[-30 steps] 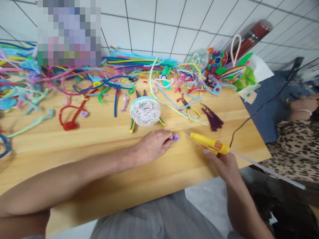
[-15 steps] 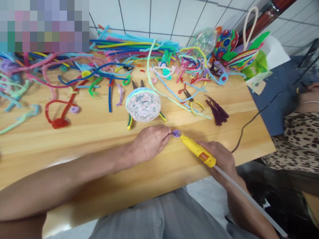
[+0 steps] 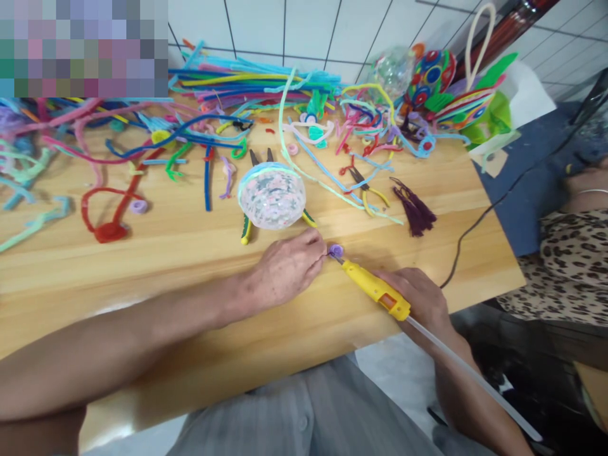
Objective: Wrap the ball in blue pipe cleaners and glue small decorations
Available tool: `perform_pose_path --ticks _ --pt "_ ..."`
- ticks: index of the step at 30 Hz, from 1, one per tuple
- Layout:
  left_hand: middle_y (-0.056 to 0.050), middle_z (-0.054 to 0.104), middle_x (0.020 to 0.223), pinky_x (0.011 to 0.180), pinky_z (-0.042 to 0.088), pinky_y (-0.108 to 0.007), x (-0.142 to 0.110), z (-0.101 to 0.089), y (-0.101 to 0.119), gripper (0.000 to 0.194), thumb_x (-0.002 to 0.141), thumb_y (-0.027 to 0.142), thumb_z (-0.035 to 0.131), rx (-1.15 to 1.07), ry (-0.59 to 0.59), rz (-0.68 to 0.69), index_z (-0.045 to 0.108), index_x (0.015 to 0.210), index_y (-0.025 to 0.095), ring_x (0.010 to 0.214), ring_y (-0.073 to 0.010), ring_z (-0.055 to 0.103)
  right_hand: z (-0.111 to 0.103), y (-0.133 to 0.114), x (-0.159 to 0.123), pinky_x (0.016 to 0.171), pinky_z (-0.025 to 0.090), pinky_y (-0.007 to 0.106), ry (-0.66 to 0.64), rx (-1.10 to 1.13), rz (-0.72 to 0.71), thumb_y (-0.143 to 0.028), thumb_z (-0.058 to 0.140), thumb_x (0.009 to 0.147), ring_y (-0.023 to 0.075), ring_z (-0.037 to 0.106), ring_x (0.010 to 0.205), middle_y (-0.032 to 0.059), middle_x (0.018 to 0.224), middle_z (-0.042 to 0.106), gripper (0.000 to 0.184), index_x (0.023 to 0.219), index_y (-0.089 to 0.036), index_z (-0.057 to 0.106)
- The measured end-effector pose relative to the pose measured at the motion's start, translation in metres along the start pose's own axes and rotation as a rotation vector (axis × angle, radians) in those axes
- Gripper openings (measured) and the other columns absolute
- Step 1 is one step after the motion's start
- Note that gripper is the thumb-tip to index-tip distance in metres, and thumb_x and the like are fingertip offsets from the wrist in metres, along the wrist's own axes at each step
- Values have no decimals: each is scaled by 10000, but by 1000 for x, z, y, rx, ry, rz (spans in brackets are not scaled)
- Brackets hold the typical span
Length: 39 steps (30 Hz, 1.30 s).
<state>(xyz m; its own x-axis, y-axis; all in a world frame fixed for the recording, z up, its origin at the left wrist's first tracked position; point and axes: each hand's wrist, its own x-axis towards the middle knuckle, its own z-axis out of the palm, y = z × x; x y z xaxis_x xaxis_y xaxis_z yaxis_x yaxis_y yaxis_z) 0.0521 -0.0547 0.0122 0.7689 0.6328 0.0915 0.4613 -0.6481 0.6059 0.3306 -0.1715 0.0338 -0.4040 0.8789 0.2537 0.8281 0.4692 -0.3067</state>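
My right hand (image 3: 422, 296) is wrapped round a yellow hot glue gun (image 3: 373, 288), and a long clear glue stick (image 3: 470, 377) sticks out of its back end. The gun's metal nozzle points at the lower edge of a small purple coil (image 3: 337, 250) on the table. With fingertips pinched together, my left hand (image 3: 292, 263) holds a thin dark cord (image 3: 329, 254) against that coil. Just beyond the left hand, a clear domed ball with pale flecks (image 3: 273, 197) and a blue-green rim rests over green-yellow pliers (image 3: 245, 231).
Small yellow-handled pliers (image 3: 365, 190) and a dark purple tassel (image 3: 415, 208) lie to the right. Many coloured pipe cleaners (image 3: 256, 85) are heaped along the wall. A black cable (image 3: 479, 225) crosses the right table edge. Another person in leopard print (image 3: 574, 272) is at the right.
The glue gun's nozzle has shifted slightly left and down, from the coil's right side to its lower edge. Both hands keep their grips. The view has moved a little.
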Motion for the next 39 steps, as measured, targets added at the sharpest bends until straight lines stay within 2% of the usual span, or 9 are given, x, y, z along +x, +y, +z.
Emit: perform_pose_path --ticks 6,10,15,20,24,29,39 --pt "-76 707 1113 925 613 -298 0 5 -3 254 1074 205 402 -86 24 57 655 1083 180 1037 -178 710 3 2 1 738 534 368 -18 26 11 -257 526 1052 236 711 826 90 960 747 304 1317 -217 668" --pt "-83 726 1231 1002 613 -318 1 6 -5 281 1088 198 381 -91 33 122 660 1112 177 1152 -182 714 5 4 0 729 527 365 -9 19 -3 -242 539 1048 233 707 814 90 963 746 301 1324 -215 657" --pt "-78 685 1422 1086 592 -372 2 3 -6 294 1085 187 376 -134 -37 141 665 1140 192 1299 -205 674 5 6 -1 722 534 363 -20 35 18 -248 536 1042 237 710 818 87 977 753 311 1329 -225 652" --pt "-61 700 1411 1073 594 -343 1 2 -7 270 1078 183 408 -49 -90 137 636 1221 212 1307 -196 674 4 7 0 718 529 358 -5 53 21 -245 553 1046 231 711 819 87 985 756 283 1309 -217 652" --pt "-65 691 1430 1072 599 -365 1 3 -8 277 1073 171 416 -9 -79 154 617 1260 205 1303 -208 677 3 7 0 703 524 352 -11 42 17 -258 540 1053 227 708 807 86 971 755 275 1298 -217 657" --pt "-52 693 1431 1076 593 -338 1 3 -9 287 1068 166 424 -4 -75 153 624 1268 214 1303 -196 678 -1 6 0 738 524 372 -66 49 29 -319 503 1071 238 697 829 87 962 743 307 1318 -221 656" --pt "-67 689 1441 1058 608 -366 1 2 -8 320 1067 166 414 5 -78 156 603 1324 197 1305 -220 681 -7 0 8 710 502 363 -73 -20 -27 -303 469 1100 224 675 805 81 934 718 272 1305 -200 614"
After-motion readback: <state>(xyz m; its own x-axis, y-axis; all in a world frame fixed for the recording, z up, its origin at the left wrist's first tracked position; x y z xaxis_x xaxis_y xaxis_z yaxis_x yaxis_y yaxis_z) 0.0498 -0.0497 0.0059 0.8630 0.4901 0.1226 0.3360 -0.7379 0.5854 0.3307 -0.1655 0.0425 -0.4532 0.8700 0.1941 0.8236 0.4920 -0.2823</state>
